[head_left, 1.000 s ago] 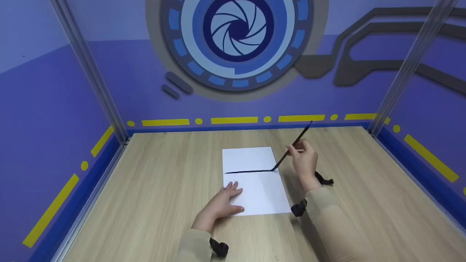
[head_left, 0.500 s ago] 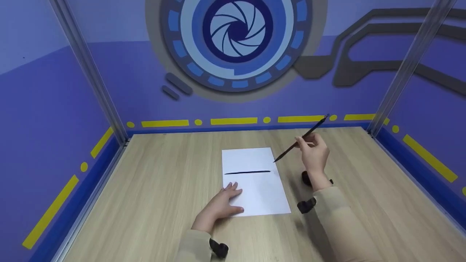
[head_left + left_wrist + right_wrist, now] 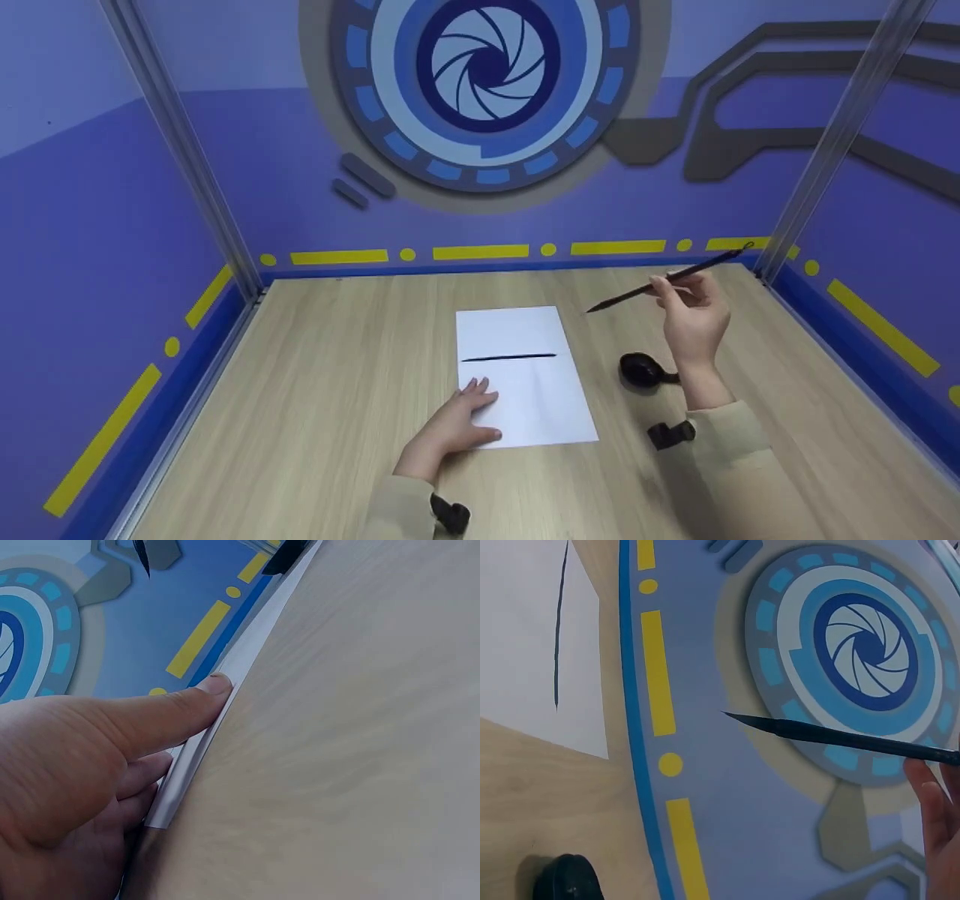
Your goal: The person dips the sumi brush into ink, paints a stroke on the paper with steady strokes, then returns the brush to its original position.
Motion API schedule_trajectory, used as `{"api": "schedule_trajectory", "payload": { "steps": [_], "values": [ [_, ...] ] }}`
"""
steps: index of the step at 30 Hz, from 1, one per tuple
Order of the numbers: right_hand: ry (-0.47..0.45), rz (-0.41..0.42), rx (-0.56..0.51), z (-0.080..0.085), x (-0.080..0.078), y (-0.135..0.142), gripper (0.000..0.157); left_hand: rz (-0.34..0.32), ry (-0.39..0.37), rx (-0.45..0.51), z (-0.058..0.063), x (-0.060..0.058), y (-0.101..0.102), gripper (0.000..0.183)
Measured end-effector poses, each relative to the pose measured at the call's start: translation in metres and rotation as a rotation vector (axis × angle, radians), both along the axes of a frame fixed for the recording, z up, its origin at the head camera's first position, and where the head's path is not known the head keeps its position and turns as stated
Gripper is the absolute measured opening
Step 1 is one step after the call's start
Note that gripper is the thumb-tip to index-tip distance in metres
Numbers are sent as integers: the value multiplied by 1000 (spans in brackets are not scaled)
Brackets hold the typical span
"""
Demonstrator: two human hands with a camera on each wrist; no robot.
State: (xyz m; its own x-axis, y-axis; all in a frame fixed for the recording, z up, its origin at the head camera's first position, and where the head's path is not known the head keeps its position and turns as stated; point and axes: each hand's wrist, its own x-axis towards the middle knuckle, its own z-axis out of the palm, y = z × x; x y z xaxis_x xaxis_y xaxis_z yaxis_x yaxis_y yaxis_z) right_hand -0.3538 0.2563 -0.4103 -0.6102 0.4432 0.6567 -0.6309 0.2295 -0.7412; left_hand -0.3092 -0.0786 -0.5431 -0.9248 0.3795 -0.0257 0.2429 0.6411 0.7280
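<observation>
My right hand [image 3: 697,322] pinches a dark ink brush [image 3: 630,298] in the air, to the right of a white sheet of paper [image 3: 536,409]. The brush's pointed tip faces left, off the sheet, as the right wrist view also shows. Across the paper runs one thin black ink stroke [image 3: 510,358]. My left hand [image 3: 454,420] rests on the sheet's lower left part with fingers spread. In the left wrist view its thumb [image 3: 214,686] lies at the paper's near edge. Below my right hand, a small round black ink dish [image 3: 641,370] with a handle stands on the table, its handle partly hidden by the wrist.
The wooden table [image 3: 337,390] reaches back to a blue-purple wall [image 3: 225,172] with yellow markings. Similar panels close in the left and right sides, joined by metal posts [image 3: 825,142]. Black wrist mounts [image 3: 450,514] sit on both sleeves.
My right hand has lifted the brush off the end of the stroke and moved right with it, tilting it flatter. The ink dish has come into fuller view. My left hand has stayed put.
</observation>
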Motion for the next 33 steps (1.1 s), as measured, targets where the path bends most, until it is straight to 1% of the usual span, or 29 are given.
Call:
{"api": "schedule_trajectory", "payload": {
  "steps": [4, 7, 9, 11, 14, 16, 19, 21, 24, 25, 28, 29, 31, 33],
  "values": [
    [112, 4, 76, -2, 8, 12, 17, -1, -2, -2, 0, 0, 0, 68],
    [146, 5, 111, -5, 15, 21, 16, -3, -2, 0, 0, 0, 0, 68],
    [169, 31, 113, -8, 18, 26, 15, -5, 0, -2, 0, 0, 0, 68],
    [211, 69, 133, -12, 20, 31, 16, -6, 1, 0, -1, 0, 0, 68],
    [287, 84, 216, -17, 22, 38, 22, -7, 4, 2, -1, 0, 0, 68],
    [329, 64, 289, -19, 24, 41, 26, -4, 2, 3, -1, 0, 0, 67],
    [364, -5, 412, -21, 30, 45, 27, -3, 4, 1, 0, 0, 1, 68],
    [387, -46, 498, -23, 32, 49, 22, -1, 3, 0, 0, 0, 1, 68],
    [418, -95, 626, -31, 32, 58, 7, -4, 6, 4, 1, 0, 1, 68],
    [429, -102, 662, -34, 31, 62, 6, -4, 5, 4, 1, 0, 1, 68],
    [464, -132, 782, -42, 29, 72, 24, -7, 8, 7, 1, -1, 1, 69],
    [476, -142, 823, -45, 29, 75, 27, -7, 9, 5, 1, -1, 1, 69],
    [502, -169, 907, -50, 28, 81, 31, -3, 3, 3, 0, -1, 1, 69],
    [529, -205, 994, -55, 27, 86, 31, -2, 5, 5, 0, 0, 0, 69]
  ]
}}
